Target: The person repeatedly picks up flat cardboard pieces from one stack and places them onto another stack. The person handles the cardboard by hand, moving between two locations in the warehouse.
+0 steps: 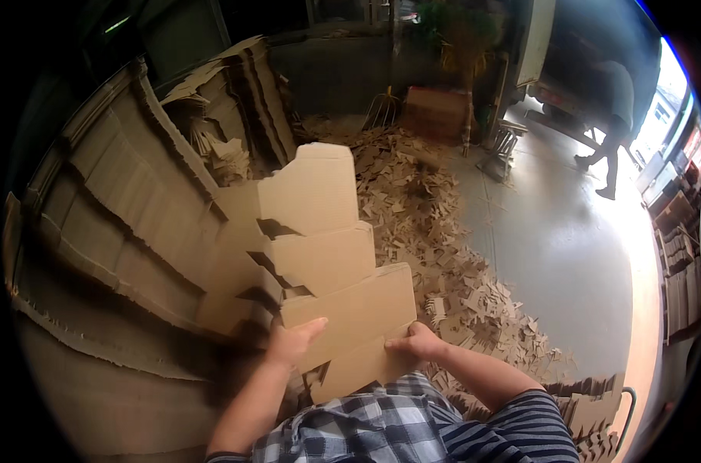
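Note:
In front of me lie die-cut cardboard blanks (354, 309), tan and flat, with notched edges. They overlap in steps away from my body, and the farthest blank (312, 189) has a rounded, cut-out end. My left hand (292, 341) grips the left edge of the nearer cardboard, thumb on top and fingers hidden by the edge. At the right edge, my right hand (417, 342) is closed on the cardboard with its thumb on the upper face. How many layers the hands hold cannot be made out.
Tall cardboard stacks (115, 177) rise along my left side. A heap of cardboard scraps (412, 193) spreads over the floor beyond and to the right. Farther right are a small stool (507, 147), a walking person (617, 116) and a truck. More cut cardboard (589, 409) stands at my lower right.

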A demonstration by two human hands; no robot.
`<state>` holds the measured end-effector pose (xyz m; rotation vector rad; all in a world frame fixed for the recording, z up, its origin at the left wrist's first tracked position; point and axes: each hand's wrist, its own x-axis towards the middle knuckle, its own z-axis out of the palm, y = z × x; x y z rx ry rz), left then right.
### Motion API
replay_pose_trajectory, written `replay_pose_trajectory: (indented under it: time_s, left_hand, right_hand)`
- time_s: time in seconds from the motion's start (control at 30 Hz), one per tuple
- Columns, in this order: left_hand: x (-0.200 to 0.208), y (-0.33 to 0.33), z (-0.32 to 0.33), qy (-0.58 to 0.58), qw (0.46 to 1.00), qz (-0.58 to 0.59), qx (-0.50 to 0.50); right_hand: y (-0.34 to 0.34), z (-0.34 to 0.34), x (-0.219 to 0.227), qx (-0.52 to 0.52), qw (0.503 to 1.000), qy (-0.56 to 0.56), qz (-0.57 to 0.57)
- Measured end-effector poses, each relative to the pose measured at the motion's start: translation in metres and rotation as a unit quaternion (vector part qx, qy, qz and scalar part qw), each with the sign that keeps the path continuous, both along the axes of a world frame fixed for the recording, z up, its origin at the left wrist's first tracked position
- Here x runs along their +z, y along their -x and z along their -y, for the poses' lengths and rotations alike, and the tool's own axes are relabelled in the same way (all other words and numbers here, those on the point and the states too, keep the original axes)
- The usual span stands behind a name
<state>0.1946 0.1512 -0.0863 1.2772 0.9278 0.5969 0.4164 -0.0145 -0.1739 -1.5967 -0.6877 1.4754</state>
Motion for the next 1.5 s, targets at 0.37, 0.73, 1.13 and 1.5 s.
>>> replay_pose_trajectory:
  time_s: [0.37, 0.73, 1.13, 1.5]
  left_hand:
    - [-0.001, 0.042, -0.009, 0.082, 0.994, 0.041, 0.051]
    - [0.019, 0.041, 0.019, 0.034, 0.997, 0.024, 0.07]
    - [0.014, 0.057, 0.026, 0.023, 0.994, 0.075, 0.07]
    - [0.0, 0.007, 0.034, -0.093, 0.991, -0.022, 0.089]
  right_hand:
    - [0.002, 0.002, 0.019, 0.18, 0.951, 0.026, 0.249]
    - [0.019, 0.014, 0.019, 0.203, 0.901, 0.042, 0.381]
    - [0.018, 0.021, 0.052, 0.128, 0.917, 0.02, 0.376]
    - [0.011, -0.042, -0.027, 0.08, 0.932, 0.143, 0.322]
